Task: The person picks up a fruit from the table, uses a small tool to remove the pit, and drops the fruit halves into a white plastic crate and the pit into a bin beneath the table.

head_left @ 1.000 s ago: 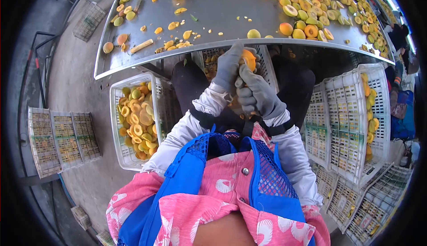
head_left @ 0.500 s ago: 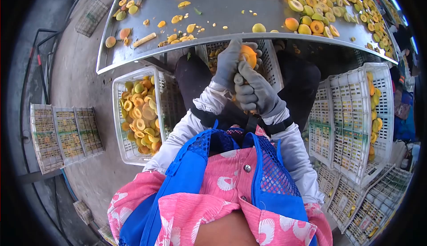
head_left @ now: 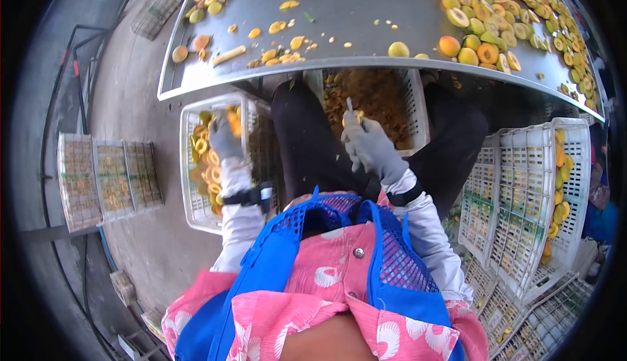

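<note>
My left hand [head_left: 225, 138], in a grey glove, reaches over the white crate [head_left: 189, 194] of halved yellow peaches [head_left: 211, 168] on my left. Its fingers are smeared by motion against the fruit, so I cannot make out whether it holds any. Above the crate between my knees, my gloved right hand [head_left: 375, 147] is closed around a small knife-like tool [head_left: 350, 105]. A thin pale tip points up out of the fist, with a bit of orange fruit beside it. Brown peach pits and scraps [head_left: 372, 96] fill much of that crate.
A metal table [head_left: 353, 28] spans the front, bearing halved and whole peaches [head_left: 486, 25], scraps and a wooden-looking stick [head_left: 229, 55]. Tilted white crates [head_left: 516, 191] with fruit stand at my right. Another crate [head_left: 108, 179] sits on the floor far left.
My hands have moved apart. The left went from the peach at centre to the left crate; the right stays near the middle, slightly lower. The peach they held together is out of the right hand.
</note>
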`<state>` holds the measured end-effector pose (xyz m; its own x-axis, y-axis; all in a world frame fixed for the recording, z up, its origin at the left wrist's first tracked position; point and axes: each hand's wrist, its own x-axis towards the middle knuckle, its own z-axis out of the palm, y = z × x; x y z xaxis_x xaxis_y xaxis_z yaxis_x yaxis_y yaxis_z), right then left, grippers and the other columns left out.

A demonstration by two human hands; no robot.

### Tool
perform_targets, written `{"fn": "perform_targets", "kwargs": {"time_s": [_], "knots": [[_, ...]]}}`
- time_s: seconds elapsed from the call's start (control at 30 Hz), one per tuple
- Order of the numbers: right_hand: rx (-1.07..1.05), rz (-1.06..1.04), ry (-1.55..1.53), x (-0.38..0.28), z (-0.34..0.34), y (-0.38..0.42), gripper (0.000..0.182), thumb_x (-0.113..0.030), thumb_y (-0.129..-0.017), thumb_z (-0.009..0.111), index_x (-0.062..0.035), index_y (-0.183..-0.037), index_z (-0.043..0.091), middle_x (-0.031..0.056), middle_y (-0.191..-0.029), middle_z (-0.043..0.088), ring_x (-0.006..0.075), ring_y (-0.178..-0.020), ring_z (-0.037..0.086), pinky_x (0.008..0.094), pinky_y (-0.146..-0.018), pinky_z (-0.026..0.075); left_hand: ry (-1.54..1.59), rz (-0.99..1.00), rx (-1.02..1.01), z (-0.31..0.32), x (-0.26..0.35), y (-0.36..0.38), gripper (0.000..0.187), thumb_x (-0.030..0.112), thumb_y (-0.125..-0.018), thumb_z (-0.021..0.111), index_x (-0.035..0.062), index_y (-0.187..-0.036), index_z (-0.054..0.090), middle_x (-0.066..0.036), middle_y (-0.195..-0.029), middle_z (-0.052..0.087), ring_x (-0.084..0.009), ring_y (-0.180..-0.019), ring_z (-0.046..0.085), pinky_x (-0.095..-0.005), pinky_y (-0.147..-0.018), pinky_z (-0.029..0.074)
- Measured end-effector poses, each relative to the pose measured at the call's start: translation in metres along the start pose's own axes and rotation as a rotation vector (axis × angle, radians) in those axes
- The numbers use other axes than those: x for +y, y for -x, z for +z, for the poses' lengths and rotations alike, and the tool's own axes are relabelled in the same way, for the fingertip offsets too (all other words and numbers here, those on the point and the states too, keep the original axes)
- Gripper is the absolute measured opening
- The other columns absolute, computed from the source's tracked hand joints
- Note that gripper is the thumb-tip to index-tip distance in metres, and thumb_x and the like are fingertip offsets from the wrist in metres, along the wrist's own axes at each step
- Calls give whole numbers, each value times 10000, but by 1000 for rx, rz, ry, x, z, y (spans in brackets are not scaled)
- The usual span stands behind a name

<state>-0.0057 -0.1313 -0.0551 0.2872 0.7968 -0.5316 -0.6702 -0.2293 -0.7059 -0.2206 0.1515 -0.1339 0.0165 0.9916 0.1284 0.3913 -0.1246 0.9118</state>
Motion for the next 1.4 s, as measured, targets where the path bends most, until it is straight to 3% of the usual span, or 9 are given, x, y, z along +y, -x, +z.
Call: {"fn": "perform_targets", "kwargs": {"time_s": [0.13, 0.27, 0.43, 0.5, 0.67, 0.8, 0.87, 0.97, 1.4], "knots": [[571, -514, 861, 32, -30, -33, 348, -385, -940, 585, -41, -903, 548, 286, -710, 606, 473, -716, 612, 540, -584, 454, -511, 279, 424, -35, 22, -17, 348, 281, -868, 678, -19, -1044, 667, -146, -911, 690, -244, -841, 645, -344, -790, 512], [594, -430, 524, 30, -38, -31, 365, -386, -950, 576, -25, -919, 537, 231, -681, 611, 399, -595, 606, 477, -555, 457, 118, 209, -429, 69, 112, 13, 239, 132, -919, 564, -1, -1103, 641, -88, -859, 691, -171, -682, 627, -297, -627, 489], [699, -340, 225, 39, -73, -8, 318, -363, -978, 554, -46, -1006, 552, 83, -693, 587, 159, -569, 554, 322, -512, 435, 165, 368, -1305, 236, 218, 104, 436, 51, -837, 639, 61, -1271, 594, -176, -1255, 589, -262, -1161, 571, -325, -970, 461], [659, -288, 45, 21, -78, 14, 297, -353, -989, 538, -57, -1007, 548, 50, -689, 569, 125, -564, 539, 289, -502, 427, -21, 1078, -1256, 305, 246, 127, 473, 120, -817, 677, 67, -1279, 586, -177, -1267, 583, -322, -1166, 563, -356, -995, 453], [626, -233, -279, -8, -101, 30, 228, -286, -1011, 516, -60, -1030, 541, -13, -705, 535, 55, -540, 484, 238, -465, 412, -464, 1283, -1234, 423, 256, 176, 483, 282, -736, 758, 77, -1148, 612, -175, -1220, 578, -375, -1052, 591, -433, -885, 491], [667, -416, -76, -17, -118, 18, 186, -245, -1012, 516, -62, -1000, 550, -11, -705, 530, 61, -527, 478, 241, -475, 416, -668, 1175, -1350, 423, 256, 156, 402, 291, -831, 698, 69, -1143, 576, -137, -1191, 598, -329, -945, 646, -412, -791, 520], [631, -469, -89, -32, -115, 19, 182, -253, -1014, 507, -76, -987, 541, -7, -674, 513, 61, -492, 467, 227, -463, 418, 198, 38, -1924, 398, 240, 125, 423, 233, -947, 540, 52, -1328, 510, -141, -1190, 605, -277, -907, 648, -345, -829, 531], [407, -378, -175, -59, -95, 29, 240, -316, -1016, 490, -87, -967, 543, 5, -622, 497, 64, -474, 456, 229, -448, 436, 648, -173, -1766, 296, 250, 130, 400, 250, -1028, 409, 27, -1351, 479, -121, -1224, 586, -222, -972, 620, -305, -879, 518], [526, -457, 156, -38, -6, 42, 283, -305, -1006, 513, -26, -995, 555, 32, -653, 546, 75, -518, 508, 246, -452, 426, 755, -60, -1404, 157, 226, 154, 565, 471, -1010, 435, -15, -1277, 540, -126, -1140, 609, -215, -1048, 586, -354, -952, 472]]}}
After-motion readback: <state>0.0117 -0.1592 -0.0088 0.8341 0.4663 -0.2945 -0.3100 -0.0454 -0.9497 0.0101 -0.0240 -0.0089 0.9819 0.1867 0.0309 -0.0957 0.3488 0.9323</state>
